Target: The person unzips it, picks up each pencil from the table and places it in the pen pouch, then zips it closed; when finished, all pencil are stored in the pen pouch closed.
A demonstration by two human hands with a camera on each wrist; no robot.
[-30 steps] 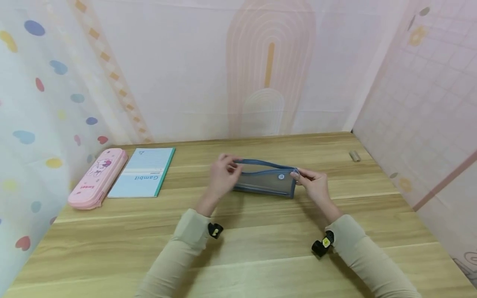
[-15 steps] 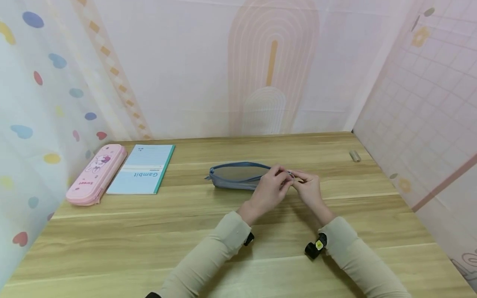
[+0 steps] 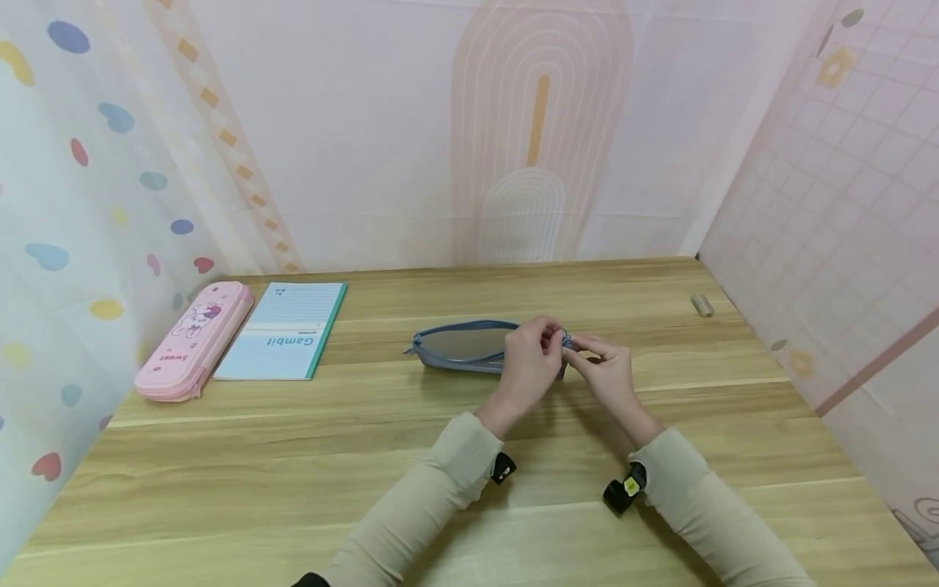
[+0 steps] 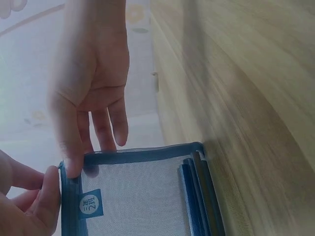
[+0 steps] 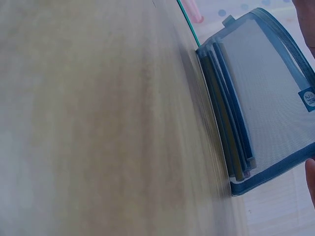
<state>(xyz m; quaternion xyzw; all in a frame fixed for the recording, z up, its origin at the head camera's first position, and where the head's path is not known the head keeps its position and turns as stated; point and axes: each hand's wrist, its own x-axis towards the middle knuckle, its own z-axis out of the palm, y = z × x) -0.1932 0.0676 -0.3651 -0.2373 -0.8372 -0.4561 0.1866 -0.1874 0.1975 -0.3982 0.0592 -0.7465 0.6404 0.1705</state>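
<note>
Leftmost, a pink pencil box (image 3: 194, 340) lies at the wooden table's (image 3: 293, 456) far left edge with a blue notebook (image 3: 284, 331) just beside it, both well apart from the hands. Near the middle, a grey mesh pencil pouch (image 3: 458, 346) with blue trim rests on the table, and the left hand (image 3: 530, 364) reaches across, fingers curled, pinching the pouch's right end. Facing it, the right hand (image 3: 606, 374) pinches the same corner, thumb and forefinger nearly touching the left fingertips; a small cylinder (image 3: 702, 305) lies far right.
</note>
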